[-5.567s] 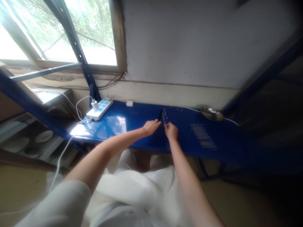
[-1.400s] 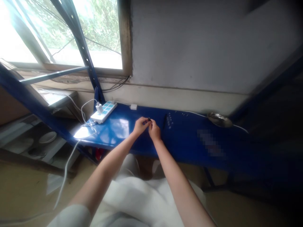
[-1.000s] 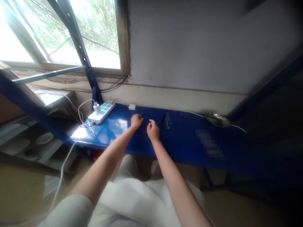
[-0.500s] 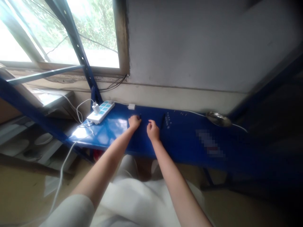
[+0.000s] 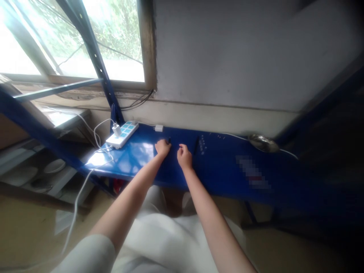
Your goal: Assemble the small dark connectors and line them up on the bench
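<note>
Left hand (image 5: 162,147), fingers curled, rests beside a tiny dark part (image 5: 169,140) on a blue steel shelf (image 5: 222,170), probably light and a fingertip pinch; right hand (image 5: 184,156) curls loosely, any grip unclear.

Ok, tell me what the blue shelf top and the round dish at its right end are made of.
The blue shelf top looks like glossy painted metal, given its sharp window glare. The round dish looks like polished steel, from its mirror-like shine.
</note>
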`<state>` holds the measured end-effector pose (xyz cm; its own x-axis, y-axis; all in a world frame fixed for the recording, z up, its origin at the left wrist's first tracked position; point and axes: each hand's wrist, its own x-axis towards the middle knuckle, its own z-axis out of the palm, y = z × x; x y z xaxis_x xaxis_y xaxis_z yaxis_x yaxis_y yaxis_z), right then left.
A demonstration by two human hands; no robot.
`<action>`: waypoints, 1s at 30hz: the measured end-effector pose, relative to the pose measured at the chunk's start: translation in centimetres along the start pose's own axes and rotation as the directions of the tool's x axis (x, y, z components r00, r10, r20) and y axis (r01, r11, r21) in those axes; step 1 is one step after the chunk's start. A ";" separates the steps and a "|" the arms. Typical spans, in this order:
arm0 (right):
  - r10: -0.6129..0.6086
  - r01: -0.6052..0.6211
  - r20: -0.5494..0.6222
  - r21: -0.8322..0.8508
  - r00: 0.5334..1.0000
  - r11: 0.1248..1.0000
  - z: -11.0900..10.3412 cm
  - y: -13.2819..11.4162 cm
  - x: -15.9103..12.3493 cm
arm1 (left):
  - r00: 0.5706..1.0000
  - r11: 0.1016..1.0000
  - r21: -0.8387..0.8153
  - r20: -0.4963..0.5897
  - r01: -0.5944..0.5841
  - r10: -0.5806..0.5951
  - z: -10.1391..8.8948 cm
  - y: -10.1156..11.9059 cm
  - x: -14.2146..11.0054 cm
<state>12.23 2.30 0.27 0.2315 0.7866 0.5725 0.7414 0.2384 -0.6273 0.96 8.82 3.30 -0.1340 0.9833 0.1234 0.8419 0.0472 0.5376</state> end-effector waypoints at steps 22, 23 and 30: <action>0.150 -0.031 -0.536 0.224 0.831 0.974 -6.2 1.4 1.1 | 0.803 0.784 -0.178 -0.129 -0.595 0.581 2.7 5.1 -8.2; 0.168 -0.053 -0.554 0.218 0.815 0.975 -6.8 2.1 1.2 | 0.785 0.772 -0.142 -0.094 -0.620 0.613 2.8 5.2 -8.4; 0.353 -0.358 -0.386 0.061 0.853 0.932 -7.8 6.1 1.2 | 0.742 0.740 0.049 0.029 -0.671 0.670 3.2 5.1 -8.6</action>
<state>21.91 0.31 1.26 0.7017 0.5350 0.4705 0.5694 -0.0242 -0.8217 8.07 1.20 2.26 0.4798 0.7661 0.4276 0.7388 -0.6157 0.2742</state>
